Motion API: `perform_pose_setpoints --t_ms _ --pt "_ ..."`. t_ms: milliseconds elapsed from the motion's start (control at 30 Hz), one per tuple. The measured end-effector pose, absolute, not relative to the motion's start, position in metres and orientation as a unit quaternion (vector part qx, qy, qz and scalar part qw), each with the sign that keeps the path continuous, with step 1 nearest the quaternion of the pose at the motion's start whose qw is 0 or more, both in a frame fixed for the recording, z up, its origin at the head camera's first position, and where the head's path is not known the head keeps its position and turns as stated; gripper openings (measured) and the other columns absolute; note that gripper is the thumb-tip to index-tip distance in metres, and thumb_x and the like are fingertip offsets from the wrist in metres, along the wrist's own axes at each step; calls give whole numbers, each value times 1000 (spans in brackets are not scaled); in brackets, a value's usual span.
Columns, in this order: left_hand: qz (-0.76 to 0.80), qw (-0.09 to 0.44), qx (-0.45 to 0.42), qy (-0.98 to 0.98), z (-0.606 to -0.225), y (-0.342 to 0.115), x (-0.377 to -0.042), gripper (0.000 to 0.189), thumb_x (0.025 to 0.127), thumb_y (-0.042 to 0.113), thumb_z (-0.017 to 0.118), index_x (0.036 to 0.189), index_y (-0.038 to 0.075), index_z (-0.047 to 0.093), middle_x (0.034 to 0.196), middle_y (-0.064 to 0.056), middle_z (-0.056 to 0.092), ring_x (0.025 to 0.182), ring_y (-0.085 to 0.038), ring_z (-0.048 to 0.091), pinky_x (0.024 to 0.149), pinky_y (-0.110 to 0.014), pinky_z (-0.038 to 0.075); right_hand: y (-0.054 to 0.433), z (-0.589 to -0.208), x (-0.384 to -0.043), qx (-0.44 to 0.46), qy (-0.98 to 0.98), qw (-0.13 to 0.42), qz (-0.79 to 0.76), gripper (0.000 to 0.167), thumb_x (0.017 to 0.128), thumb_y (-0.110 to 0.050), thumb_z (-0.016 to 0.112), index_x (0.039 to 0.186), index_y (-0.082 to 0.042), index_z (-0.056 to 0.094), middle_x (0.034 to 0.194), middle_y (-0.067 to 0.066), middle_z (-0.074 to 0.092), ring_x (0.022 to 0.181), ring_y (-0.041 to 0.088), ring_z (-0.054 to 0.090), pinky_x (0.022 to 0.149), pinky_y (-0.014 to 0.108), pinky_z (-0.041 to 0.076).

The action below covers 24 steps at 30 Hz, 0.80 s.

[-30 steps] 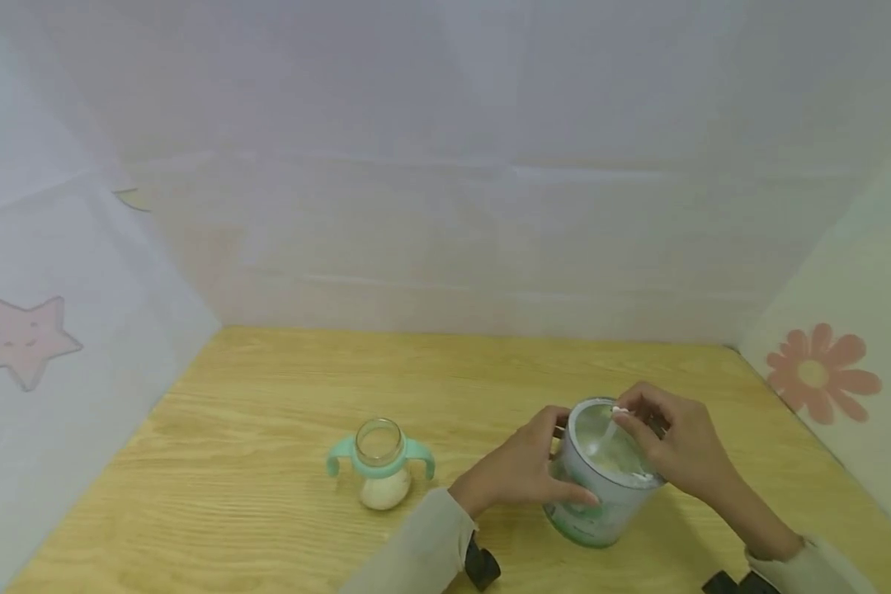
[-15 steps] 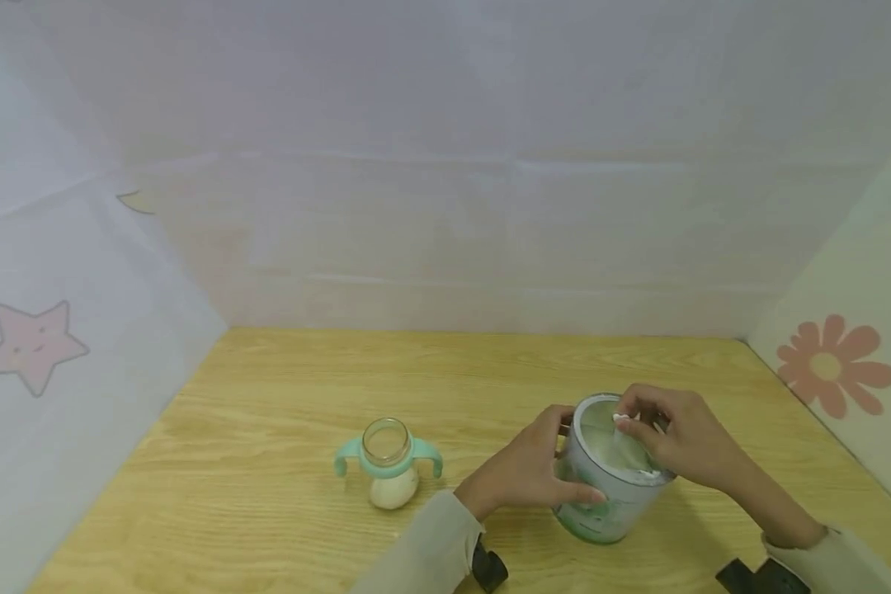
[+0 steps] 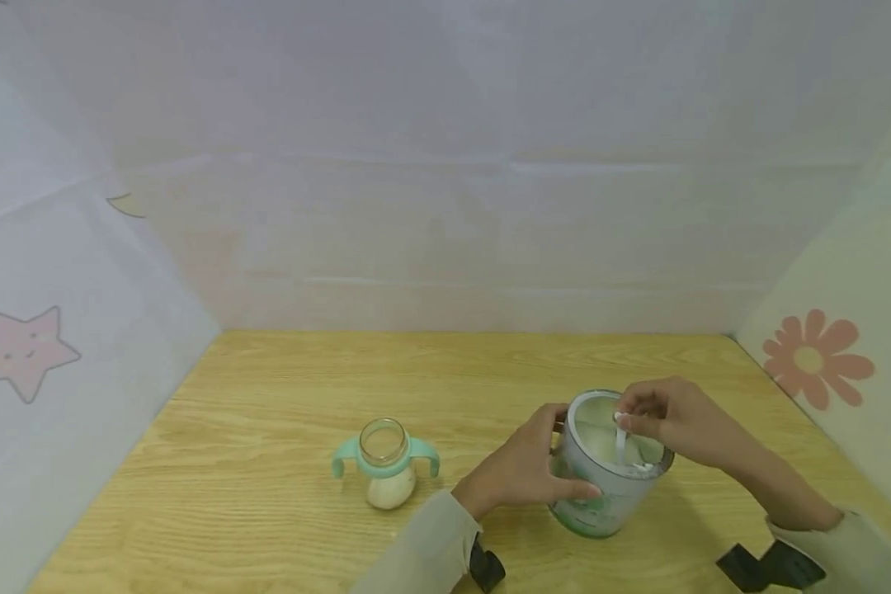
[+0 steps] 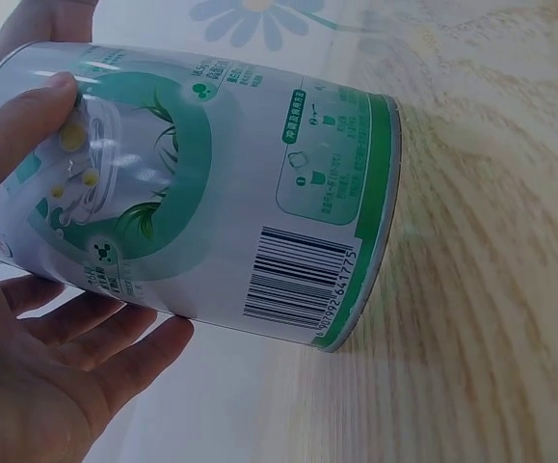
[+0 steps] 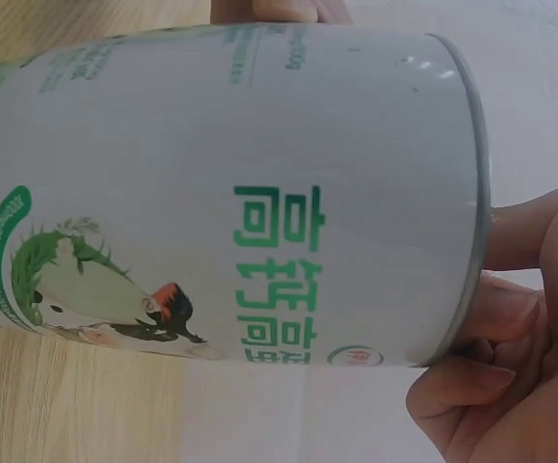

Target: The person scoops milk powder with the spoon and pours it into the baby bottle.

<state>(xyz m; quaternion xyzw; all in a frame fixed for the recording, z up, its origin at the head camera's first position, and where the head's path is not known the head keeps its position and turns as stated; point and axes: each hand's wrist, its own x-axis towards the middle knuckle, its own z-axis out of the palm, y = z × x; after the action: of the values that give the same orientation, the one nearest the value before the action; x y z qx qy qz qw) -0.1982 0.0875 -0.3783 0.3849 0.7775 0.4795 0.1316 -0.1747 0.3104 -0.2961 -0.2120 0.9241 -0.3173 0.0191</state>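
Observation:
A white and green milk powder can (image 3: 612, 491) stands on the table, tilted a little, with its top uncovered and pale powder inside. My left hand (image 3: 516, 464) grips its left side, thumb across the front; the left wrist view shows the fingers (image 4: 129, 352) spread along the wall beside a barcode. Over the can's mouth, my right hand (image 3: 679, 422) pinches the white handle of a scoop (image 3: 620, 445), whose lower end is down inside the can. In the right wrist view the can hides the scoop, and the curled fingers (image 5: 500, 313) show at the rim.
A baby bottle (image 3: 388, 488) with mint-green handles and no cap stands left of the can, holding pale powder at its bottom. The wooden table (image 3: 267, 412) is enclosed by white sheets (image 3: 445, 247) behind and at both sides.
The scoop has gone from slanting across the powder to standing nearly upright in the can. My right hand has shifted slightly with it, while my left hand keeps its hold.

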Motion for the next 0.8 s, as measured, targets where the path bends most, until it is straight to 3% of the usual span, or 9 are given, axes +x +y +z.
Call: perform_pose_setpoints --t_ms 200,400,600,800 --pt "483 127 372 783 -380 87 -195 89 80 37 76 147 16 22 142 2 38 122 -6 44 96 -21 45 314 -289 -179 -170 911 55 -371 14 95 -11 57 92 1 64 73 -3 65 61 4 49 53 25 43" --pt "492 124 367 780 -380 86 -194 90 80 37 77 148 19 21 143 3 37 124 -6 43 96 -20 45 314 -284 -182 -159 898 37 -409 19 97 -12 55 96 6 62 62 -4 54 46 6 35 41 27 35" --pt "492 124 365 781 -381 86 -193 91 80 38 76 149 19 20 143 3 37 123 -7 45 95 -21 45 312 -282 -178 -175 893 9 -414 15 97 -10 55 96 4 61 65 -3 56 47 15 42 42 28 38" --pt "504 130 357 776 -381 86 -192 90 79 37 77 148 21 21 143 5 37 125 -7 43 97 -22 45 311 -278 -174 -195 891 -11 -410 12 97 -9 55 97 1 62 72 -4 62 51 12 46 45 27 41"
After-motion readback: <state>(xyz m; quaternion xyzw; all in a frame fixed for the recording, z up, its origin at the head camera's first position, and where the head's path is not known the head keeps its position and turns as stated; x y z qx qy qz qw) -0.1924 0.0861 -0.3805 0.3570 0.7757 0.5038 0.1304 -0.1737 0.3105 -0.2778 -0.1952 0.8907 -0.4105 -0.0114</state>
